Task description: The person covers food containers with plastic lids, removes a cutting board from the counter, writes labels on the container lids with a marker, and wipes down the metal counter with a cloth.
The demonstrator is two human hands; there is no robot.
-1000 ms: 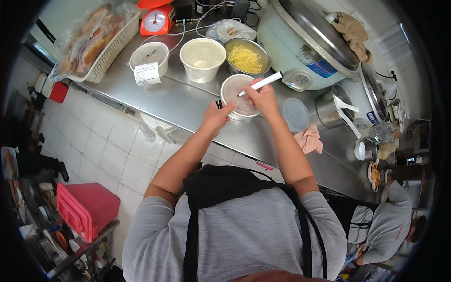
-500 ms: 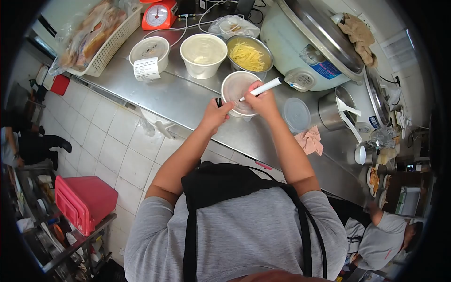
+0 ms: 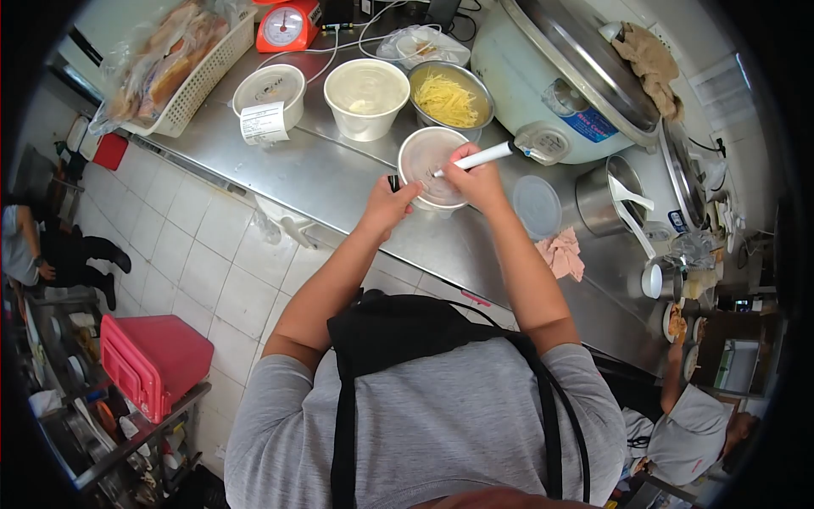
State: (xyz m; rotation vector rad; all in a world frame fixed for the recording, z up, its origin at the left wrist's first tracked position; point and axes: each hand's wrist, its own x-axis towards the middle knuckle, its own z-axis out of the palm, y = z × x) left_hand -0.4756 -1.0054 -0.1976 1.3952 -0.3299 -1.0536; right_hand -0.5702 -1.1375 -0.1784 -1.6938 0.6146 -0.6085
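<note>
A round lidded plastic tub [image 3: 426,153] stands near the counter's front edge, with small dark marks on its lid. My right hand [image 3: 479,183] is closed round a white marker pen [image 3: 488,155], whose tip points down at the lid. At the tub's left side, my left hand [image 3: 390,209] is closed with a black marker cap [image 3: 393,183] sticking out of it, and its thumb rests against the rim. Behind are another lidded tub [image 3: 366,102], a tub with a paper label [image 3: 270,93], and a metal bowl of yellow shreds [image 3: 449,97].
A loose clear lid [image 3: 537,207] and a pink cloth [image 3: 560,253] lie on the right. A metal pot [image 3: 598,204] with white ladles stands beside a large rice cooker [image 3: 543,93]. An orange scale [image 3: 288,25] stands at the back. Other people are at both sides.
The marker tip has shifted slightly on the lid. At the right, a co-worker's arm has reached toward the plates; at the left, another person has moved a little into view.
</note>
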